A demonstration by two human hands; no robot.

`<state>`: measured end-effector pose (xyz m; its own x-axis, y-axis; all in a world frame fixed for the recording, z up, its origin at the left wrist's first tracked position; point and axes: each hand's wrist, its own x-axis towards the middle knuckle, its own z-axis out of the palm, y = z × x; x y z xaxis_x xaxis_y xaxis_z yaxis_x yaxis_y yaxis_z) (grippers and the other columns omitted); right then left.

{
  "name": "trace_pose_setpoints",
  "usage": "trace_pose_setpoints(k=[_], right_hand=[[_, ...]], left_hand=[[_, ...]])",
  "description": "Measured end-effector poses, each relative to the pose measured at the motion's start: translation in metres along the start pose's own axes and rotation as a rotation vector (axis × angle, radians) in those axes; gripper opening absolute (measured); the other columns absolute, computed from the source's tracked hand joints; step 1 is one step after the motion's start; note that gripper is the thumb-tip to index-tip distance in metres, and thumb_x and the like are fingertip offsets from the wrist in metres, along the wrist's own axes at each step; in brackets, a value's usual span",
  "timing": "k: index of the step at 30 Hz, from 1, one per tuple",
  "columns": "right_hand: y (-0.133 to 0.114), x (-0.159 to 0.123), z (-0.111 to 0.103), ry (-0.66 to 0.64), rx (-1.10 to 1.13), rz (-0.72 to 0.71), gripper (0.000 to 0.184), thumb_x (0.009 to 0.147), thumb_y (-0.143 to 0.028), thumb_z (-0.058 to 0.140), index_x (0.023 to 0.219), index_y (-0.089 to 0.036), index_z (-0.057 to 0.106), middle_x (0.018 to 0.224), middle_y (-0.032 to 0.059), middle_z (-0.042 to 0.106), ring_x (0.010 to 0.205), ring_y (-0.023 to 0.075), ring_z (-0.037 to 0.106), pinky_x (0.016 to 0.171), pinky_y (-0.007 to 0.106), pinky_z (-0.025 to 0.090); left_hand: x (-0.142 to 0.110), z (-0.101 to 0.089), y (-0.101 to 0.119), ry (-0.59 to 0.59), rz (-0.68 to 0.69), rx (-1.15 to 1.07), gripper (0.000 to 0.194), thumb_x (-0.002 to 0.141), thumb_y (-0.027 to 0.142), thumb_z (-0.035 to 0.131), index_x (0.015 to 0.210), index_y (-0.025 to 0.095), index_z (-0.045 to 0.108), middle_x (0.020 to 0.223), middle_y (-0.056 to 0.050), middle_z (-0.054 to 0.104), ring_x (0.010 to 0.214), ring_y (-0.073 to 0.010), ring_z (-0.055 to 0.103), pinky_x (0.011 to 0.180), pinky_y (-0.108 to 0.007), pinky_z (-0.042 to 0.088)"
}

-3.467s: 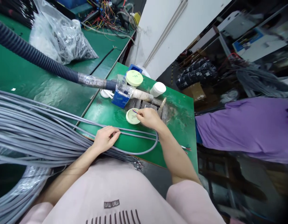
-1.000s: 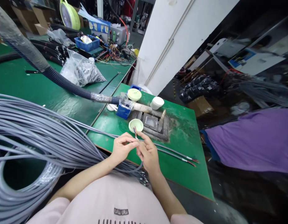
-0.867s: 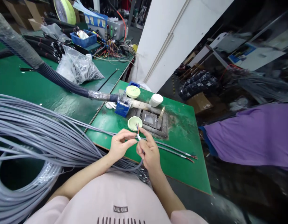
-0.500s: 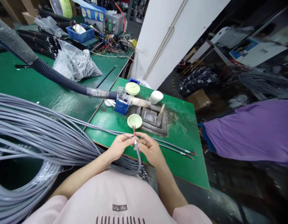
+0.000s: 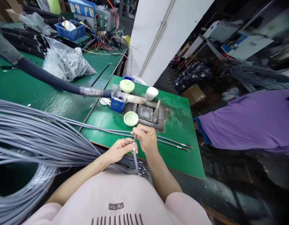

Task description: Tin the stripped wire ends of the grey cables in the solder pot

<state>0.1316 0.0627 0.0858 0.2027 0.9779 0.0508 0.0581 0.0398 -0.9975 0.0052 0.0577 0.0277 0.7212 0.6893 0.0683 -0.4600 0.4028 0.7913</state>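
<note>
Left hand [image 5: 120, 150] is pinching grey cable [image 5: 135, 161] by its white collar [image 5: 134, 146], presumably best steadied there; right hand [image 5: 146, 139] is pinching red wires [image 5: 135, 137].

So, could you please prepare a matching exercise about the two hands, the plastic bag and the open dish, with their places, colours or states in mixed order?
1. Left hand
2. Right hand
3. Plastic bag
4. Open dish

A. On the far side of the dark ribbed hose
B. Pale green
C. Pinching reddish wires
D. Holding the grey cable at its white band

Pairs: 1-D; 2-C; 3-A; 4-B
</note>
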Motion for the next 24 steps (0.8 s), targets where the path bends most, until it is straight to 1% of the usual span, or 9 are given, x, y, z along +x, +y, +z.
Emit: trace_pose_setpoints(k=[3,5,6,9,11,13,16,18,24], right_hand=[[0.003,0.019,-0.008,0.138,0.176,0.037,0.027,0.063,-0.033,0.068,0.044,-0.017,0.056,0.039,-0.0057,0.038,0.036,0.0041,0.027,0.039,0.022,0.021],[-0.001,0.027,-0.019,0.221,0.208,-0.010,0.027,0.063,-0.037,0.068,0.047,-0.018,0.057,0.037,-0.0071,0.034,0.034,0.0038,0.023,0.038,0.022,0.018],[-0.004,0.026,-0.024,0.217,0.174,-0.040,0.027,0.065,-0.038,0.067,0.049,-0.018,0.058,0.038,-0.0071,0.033,0.034,0.0042,0.024,0.038,0.022,0.018],[-0.012,0.011,-0.030,0.036,-0.151,-0.110,0.024,0.073,-0.033,0.065,0.055,-0.018,0.063,0.046,-0.0032,0.046,0.041,0.0073,0.036,0.042,0.023,0.027],[-0.015,-0.005,-0.023,-0.059,-0.412,-0.171,0.017,0.074,-0.030,0.066,0.061,-0.019,0.066,0.055,-0.0010,0.055,0.048,0.0093,0.044,0.047,0.024,0.034],[-0.016,-0.016,-0.013,-0.071,-0.584,-0.258,0.013,0.075,-0.029,0.066,0.065,-0.021,0.067,0.060,-0.0004,0.057,0.051,0.0098,0.047,0.050,0.025,0.037],[-0.014,-0.020,-0.001,-0.055,-0.672,-0.351,0.022,0.082,-0.028,0.059,0.062,-0.020,0.065,0.057,-0.0002,0.054,0.050,0.0098,0.046,0.052,0.025,0.038],[-0.012,-0.015,0.002,-0.064,-0.637,-0.317,0.027,0.083,-0.027,0.056,0.057,-0.020,0.062,0.055,0.0000,0.053,0.051,0.0102,0.047,0.052,0.025,0.038],[0.004,-0.002,-0.006,-0.139,-0.282,0.018,0.029,0.079,-0.033,0.056,0.056,-0.018,0.066,0.048,-0.0025,0.050,0.044,0.0083,0.041,0.045,0.023,0.033]], left_hand=[[-0.004,-0.001,-0.006,-0.040,-0.072,-0.130,0.035,0.078,0.046,0.069,0.080,0.012,0.060,0.071,-0.006,0.065,0.072,-0.0176,0.066,0.073,-0.030,0.050],[-0.007,-0.002,-0.009,-0.036,-0.125,-0.213,0.037,0.075,0.046,0.072,0.080,0.013,0.057,0.069,-0.005,0.065,0.067,-0.0181,0.067,0.069,-0.030,0.052],[-0.008,-0.003,-0.010,-0.007,-0.138,-0.250,0.038,0.073,0.046,0.074,0.080,0.013,0.056,0.069,-0.004,0.065,0.065,-0.0177,0.067,0.067,-0.030,0.052],[-0.007,-0.006,-0.009,0.099,-0.133,-0.328,0.039,0.070,0.045,0.077,0.080,0.013,0.056,0.066,-0.001,0.064,0.060,-0.0165,0.067,0.064,-0.030,0.054],[-0.004,-0.007,-0.008,0.116,-0.132,-0.330,0.040,0.068,0.045,0.078,0.081,0.013,0.058,0.065,-0.002,0.065,0.059,-0.0161,0.066,0.064,-0.030,0.055],[-0.001,-0.006,-0.009,0.110,-0.123,-0.304,0.041,0.067,0.047,0.078,0.082,0.012,0.060,0.066,-0.003,0.066,0.057,-0.0156,0.066,0.063,-0.030,0.055],[0.001,-0.004,-0.012,0.108,-0.094,-0.248,0.043,0.064,0.046,0.080,0.081,0.011,0.064,0.066,-0.004,0.067,0.057,-0.0156,0.065,0.062,-0.028,0.054],[0.001,-0.003,-0.013,0.119,-0.087,-0.234,0.041,0.061,0.043,0.083,0.079,0.010,0.066,0.065,-0.005,0.067,0.058,-0.0154,0.065,0.060,-0.026,0.053],[-0.007,-0.008,-0.007,0.187,-0.110,-0.371,0.035,0.060,0.039,0.085,0.075,0.011,0.069,0.060,-0.003,0.067,0.053,-0.0131,0.064,0.057,-0.024,0.052]])
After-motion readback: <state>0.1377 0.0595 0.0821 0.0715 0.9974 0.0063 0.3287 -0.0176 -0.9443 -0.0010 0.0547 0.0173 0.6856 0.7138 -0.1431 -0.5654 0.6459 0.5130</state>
